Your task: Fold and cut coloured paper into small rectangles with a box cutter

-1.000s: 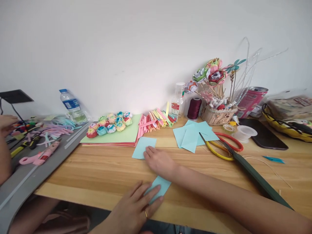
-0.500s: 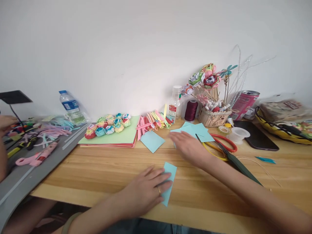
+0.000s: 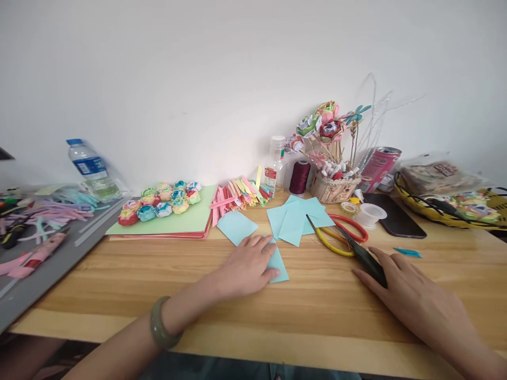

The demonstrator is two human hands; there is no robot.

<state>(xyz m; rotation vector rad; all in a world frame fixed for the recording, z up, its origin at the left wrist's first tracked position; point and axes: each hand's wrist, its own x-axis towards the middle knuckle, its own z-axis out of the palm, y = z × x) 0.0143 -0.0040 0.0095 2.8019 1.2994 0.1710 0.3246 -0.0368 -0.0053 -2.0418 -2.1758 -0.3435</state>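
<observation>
A small, light blue piece of flat paper is held down on the brown wooden table by the left hand. Its fingers are nearly straight and a little spread. They are laid on top of the paper, and nothing is pinched by them. For this to be done well, the paper should be pressed softly and evenly, so that it is not slid or creased.

The long, dark green tool is touched by the right hand. Its fingers are partly bent, with the tool between the thumb and first finger. How tightly it is gripped cannot be told. The red and yellow loop handles are right by the tool's far end, so any lift should be slow, or they could be bumped. The loose pile of light blue paper sheets is close too, and its sheets could be dragged. The thin, dark tip near that pile should be pointed away from fingers.
</observation>
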